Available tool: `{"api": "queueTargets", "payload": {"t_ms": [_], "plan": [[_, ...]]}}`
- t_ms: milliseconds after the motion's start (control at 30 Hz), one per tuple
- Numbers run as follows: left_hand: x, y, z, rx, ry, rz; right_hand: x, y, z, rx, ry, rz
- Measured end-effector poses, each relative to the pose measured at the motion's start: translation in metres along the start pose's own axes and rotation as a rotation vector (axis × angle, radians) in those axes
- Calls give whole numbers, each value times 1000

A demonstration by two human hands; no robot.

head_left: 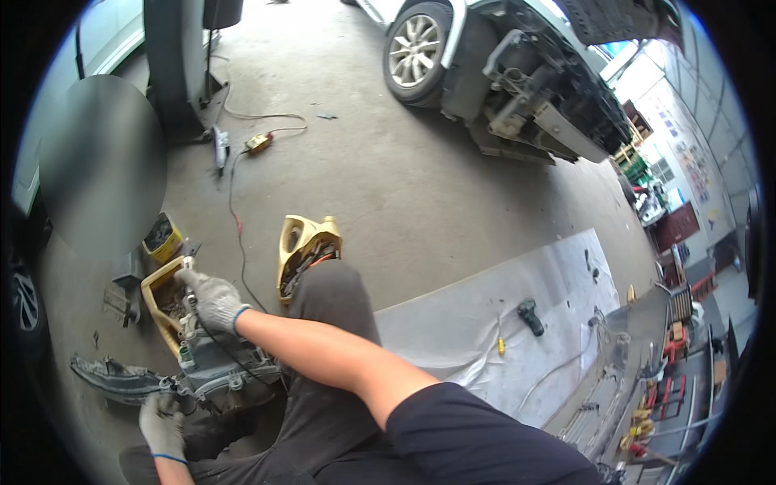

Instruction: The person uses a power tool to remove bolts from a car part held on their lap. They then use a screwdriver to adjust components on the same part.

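My right hand (213, 300), in a pale work glove, reaches across to the left above a cut-open yellow jug (153, 293) with small parts inside. Its fingers are curled around something slim that I cannot make out, and a dark cord runs down beside it. Below lies a grey-black plastic car part (230, 388), with a long curved arm stretching left, in front of my bent legs. My left hand (162, 426), also gloved, is closed at the near edge of this part, its fingertips partly hidden against the dark plastic.
Another cut yellow jug (293, 263) full of tools stands by my knee. A yellow tub (164, 236) and a corded yellow box (259, 143) are farther off. On a white sheet (436, 323) lie a cordless drill (530, 317) and a yellow-handled screwdriver (500, 346). A partly dismantled car (517, 89) stands beyond.
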State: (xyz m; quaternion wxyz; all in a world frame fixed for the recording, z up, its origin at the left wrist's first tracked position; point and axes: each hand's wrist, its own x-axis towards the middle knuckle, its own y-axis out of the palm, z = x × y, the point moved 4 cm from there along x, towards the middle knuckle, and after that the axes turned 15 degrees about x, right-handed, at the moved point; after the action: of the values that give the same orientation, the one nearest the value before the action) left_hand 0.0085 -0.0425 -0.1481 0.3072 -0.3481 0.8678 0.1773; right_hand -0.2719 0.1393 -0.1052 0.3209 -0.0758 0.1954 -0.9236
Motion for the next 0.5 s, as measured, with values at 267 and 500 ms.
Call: {"api": "queueTargets", "payload": {"t_ms": [267, 500], "plan": [[-20, 53, 65, 72, -251, -150, 15, 5, -27, 9, 120, 93], [65, 20, 122, -198, -7, -141, 4, 5, 0, -7, 168, 205]]}}
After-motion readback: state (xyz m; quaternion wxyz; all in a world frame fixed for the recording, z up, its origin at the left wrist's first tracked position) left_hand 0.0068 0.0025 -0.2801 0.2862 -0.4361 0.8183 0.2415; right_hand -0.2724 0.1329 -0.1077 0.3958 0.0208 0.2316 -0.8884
